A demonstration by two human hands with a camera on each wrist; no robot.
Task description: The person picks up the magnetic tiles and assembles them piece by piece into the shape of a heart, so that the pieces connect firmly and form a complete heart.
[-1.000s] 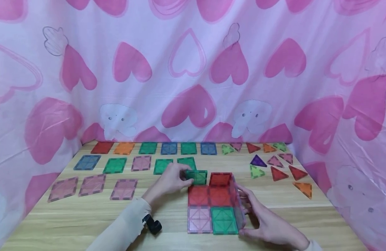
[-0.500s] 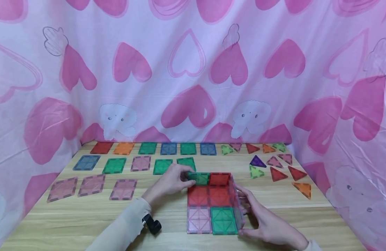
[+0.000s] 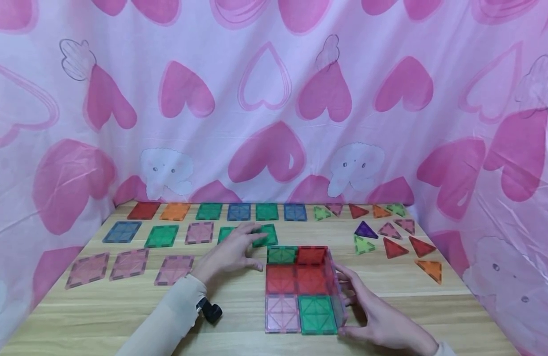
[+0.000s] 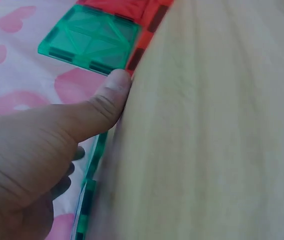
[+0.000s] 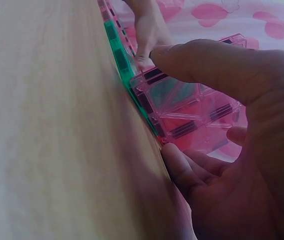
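In the head view, two red tiles [image 3: 280, 280], a pink tile [image 3: 282, 314] and a green tile [image 3: 318, 314] lie flat, joined in a square. Along its back edge stand an upright green tile [image 3: 282, 255] and an upright red tile [image 3: 312, 255]. A see-through pink wall [image 3: 338, 291] stands on the right side. My right hand [image 3: 376, 314] rests against that wall's outer side, thumb near its front end, fingers bent farther back. My left hand [image 3: 231, 252] holds nothing; its fingers reach over a loose green tile [image 3: 266, 236], its thumb left of the square.
Loose square tiles in several colours lie in rows at the back and left, such as a blue one [image 3: 122, 231] and a pink one [image 3: 174, 270]. Triangles, including a purple one [image 3: 366, 230], lie at back right. A heart-printed curtain [image 3: 267, 99] encloses the table.
The upright green tile was brought right against the upright red tile. My left hand then let go of it and moved left and back towards the loose green tiles. My right hand stayed put.
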